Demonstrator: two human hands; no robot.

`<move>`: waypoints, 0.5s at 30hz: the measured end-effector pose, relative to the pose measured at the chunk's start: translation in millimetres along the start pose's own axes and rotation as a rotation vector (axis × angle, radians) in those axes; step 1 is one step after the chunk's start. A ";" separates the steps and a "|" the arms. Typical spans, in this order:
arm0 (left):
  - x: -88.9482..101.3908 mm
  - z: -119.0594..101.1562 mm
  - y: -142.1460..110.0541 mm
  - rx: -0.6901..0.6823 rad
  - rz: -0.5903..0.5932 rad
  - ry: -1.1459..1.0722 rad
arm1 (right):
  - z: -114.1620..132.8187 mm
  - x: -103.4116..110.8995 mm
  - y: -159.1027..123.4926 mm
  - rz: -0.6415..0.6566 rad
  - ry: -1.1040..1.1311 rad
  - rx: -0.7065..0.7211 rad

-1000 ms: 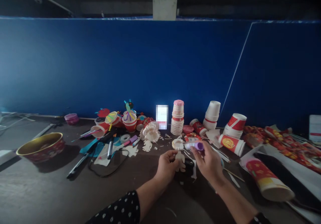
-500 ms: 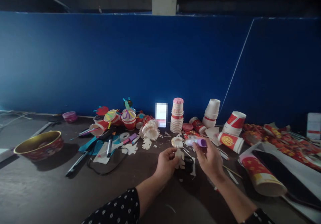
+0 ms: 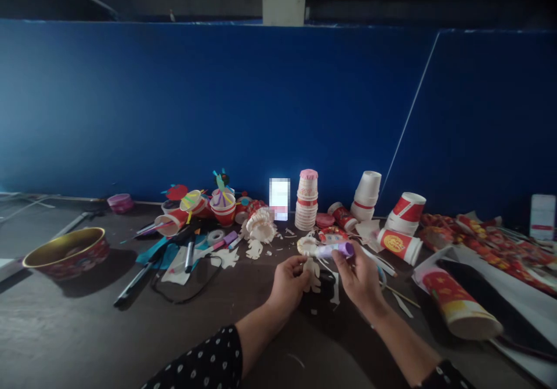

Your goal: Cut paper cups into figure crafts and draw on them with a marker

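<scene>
Here we are at the long dark table (image 3: 73, 325), a deep blue wall (image 3: 217, 104) filling everything at 12 o'clock. Out at 3 o'clock sprawls a sheet of red patterned paper (image 3: 487, 249), and over at 9 o'clock sits a red bowl with a gold interior (image 3: 65, 251). A big red paper cup (image 3: 456, 303) lies on its side at 4 o'clock, while a tall stack of paper cups (image 3: 306, 200) stands at 12 o'clock!

Now to the action at center table: the left hand (image 3: 287, 284) is closed in a firm pinch on a small paper figure (image 3: 312, 276), holding it up just off the tabletop. The right hand (image 3: 359, 278) comes in from 4 o'clock, wrapped around a glue stick (image 3: 333, 250) with a purple end, pointing it toward 9 o'clock. Its tip meets a frilled paper disc (image 3: 307, 245) right at the top of the figure. Around them, small paper scraps (image 3: 278, 237) dot the table!
</scene>
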State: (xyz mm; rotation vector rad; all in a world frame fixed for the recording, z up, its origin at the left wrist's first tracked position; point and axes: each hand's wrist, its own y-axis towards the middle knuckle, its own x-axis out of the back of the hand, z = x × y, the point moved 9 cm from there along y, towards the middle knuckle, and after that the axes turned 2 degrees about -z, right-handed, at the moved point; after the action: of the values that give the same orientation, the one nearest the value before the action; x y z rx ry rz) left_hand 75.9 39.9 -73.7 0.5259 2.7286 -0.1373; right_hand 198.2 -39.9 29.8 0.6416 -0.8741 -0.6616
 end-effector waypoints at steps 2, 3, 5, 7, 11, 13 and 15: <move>-0.9 -0.5 0.1 -0.003 0.013 0.013 | 1.8 -5.3 -2.0 0.034 -0.006 0.011; -0.8 -0.5 0.3 -0.005 0.015 0.017 | 1.0 -5.6 -2.3 0.029 -0.026 0.003; 0.3 -0.1 1.1 -0.014 0.007 0.026 | -3.4 -2.0 -1.5 -0.013 -0.076 -0.037; 1.9 0.6 1.8 -0.020 -0.009 0.033 | -7.4 2.4 -0.3 -0.049 -0.091 -0.072; 0.1 0.9 1.0 -0.013 -0.001 0.005 | -10.7 0.4 0.1 -0.024 -0.020 -0.109; -1.7 -0.6 -0.3 -0.011 0.013 0.000 | -11.2 -2.7 -1.0 -0.002 0.002 -0.120; -2.4 -1.8 -1.2 -0.009 0.018 0.008 | -11.0 -4.3 -1.9 0.005 0.010 -0.118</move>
State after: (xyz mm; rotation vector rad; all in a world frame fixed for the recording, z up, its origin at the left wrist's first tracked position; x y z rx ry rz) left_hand 77.0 38.2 -71.1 0.5487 2.7301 -0.1182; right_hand 205.0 -35.3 21.0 0.5361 -0.8202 -0.7000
